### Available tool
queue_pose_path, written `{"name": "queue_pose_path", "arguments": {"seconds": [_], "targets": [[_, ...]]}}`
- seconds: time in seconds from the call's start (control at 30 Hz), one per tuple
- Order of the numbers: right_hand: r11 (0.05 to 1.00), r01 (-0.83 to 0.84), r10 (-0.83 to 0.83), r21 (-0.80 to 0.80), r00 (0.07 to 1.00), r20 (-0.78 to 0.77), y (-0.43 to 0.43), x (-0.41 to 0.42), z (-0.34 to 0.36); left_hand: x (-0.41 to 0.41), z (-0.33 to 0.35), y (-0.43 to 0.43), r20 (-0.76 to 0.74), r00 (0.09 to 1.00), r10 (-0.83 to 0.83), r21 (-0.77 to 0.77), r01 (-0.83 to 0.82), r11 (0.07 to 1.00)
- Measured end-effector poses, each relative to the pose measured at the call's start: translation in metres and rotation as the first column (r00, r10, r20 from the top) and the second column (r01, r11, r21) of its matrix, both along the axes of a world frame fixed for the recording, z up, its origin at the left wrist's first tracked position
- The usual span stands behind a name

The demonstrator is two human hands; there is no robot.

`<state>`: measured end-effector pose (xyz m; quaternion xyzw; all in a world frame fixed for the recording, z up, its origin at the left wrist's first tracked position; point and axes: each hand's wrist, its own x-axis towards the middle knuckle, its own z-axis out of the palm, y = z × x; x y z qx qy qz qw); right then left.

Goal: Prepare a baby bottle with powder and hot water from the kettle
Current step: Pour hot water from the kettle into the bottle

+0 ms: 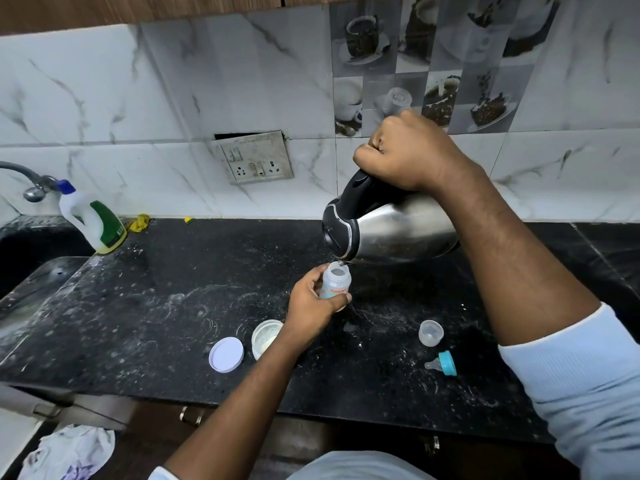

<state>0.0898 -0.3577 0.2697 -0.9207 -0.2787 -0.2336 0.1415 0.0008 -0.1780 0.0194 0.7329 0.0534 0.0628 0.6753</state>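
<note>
From the head camera, a black speckled worktop (173,306), dusted white, met a marble-tiled wall with a socket plate (254,157) at 12 o'clock. The right hand (405,157) gripped the tilted kettle (391,230), spout over the baby bottle (336,280), which the left hand (313,306) clasped at centre. A detergent jug (93,218) stood at 10 o'clock.

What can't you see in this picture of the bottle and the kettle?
- How full the baby bottle is: the left hand wraps its lower part.
- The kettle handle: hidden under the right hand.
- Water inside the kettle: steel walls hide it.
- The stream at the spout: too small to tell.
- The tap: cut off by the left edge.
</note>
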Motion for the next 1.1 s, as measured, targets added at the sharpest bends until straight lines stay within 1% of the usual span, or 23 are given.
{"name": "queue_pose_path", "arguments": {"seconds": [0.13,0.47,0.77,1.1], "targets": [[1.0,-0.011,0.011,-0.023,1.0,0.001,0.003,-0.001,0.002,0.0,-0.002,-0.001,-0.005,1.0,-0.011,-0.025,0.011,1.0],[1.0,-0.014,0.013,-0.018,0.999,-0.037,0.002,-0.002,0.003,-0.003,-0.006,0.002,-0.033,0.999,-0.034,-0.085,0.031,0.996],[0.999,-0.036,0.035,-0.022,0.999,-0.033,-0.002,-0.005,0.003,-0.007,-0.003,0.006,-0.031,0.998,-0.054,-0.065,0.052,0.997],[1.0,-0.006,0.005,-0.031,0.999,-0.047,-0.006,-0.007,-0.003,-0.011,0.001,0.005,-0.027,0.997,-0.071,-0.036,0.07,0.997]]}}
